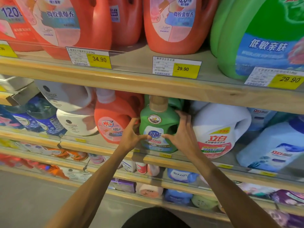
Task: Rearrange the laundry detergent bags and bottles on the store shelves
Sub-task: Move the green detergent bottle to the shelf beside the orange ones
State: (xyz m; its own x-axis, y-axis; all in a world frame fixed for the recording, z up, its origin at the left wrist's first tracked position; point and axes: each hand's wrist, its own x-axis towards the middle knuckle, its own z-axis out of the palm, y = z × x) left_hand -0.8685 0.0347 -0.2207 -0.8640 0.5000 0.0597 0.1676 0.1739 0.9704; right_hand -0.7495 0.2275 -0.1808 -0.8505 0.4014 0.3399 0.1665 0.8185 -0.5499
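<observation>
Head view, one frame.

- Green bottle: upright on the middle shelf, near its front lip. Its tan cap sits just under the board of the upper shelf. It has a blue-and-white label on the front and a handle opening on its right side.
- Your left hand: it grips the bottle's left flank, fingers curled round the side and thumb laid across the lower label.
- Your right hand: it holds the right flank by the handle opening, fingers spread and bent round the body, with the thumb on the label, its tip just short of the left thumb.
- Neighbours: a red bottle stands just beside it on the left and a white bottle just beside it on the right. I cannot tell whether either one touches it. A second green shape shows behind the cap, too hidden to identify.
- Further left on the same shelf: white jugs tilted over, then dark blue bottles. Further right: a pale blue bottle.
- Upper shelf: large red jugs and a large green jug at the far right. Yellow price tags on the lip read 34.90 and 29.90.
- Lower shelves: assorted bags and small bottles, blurred.
</observation>
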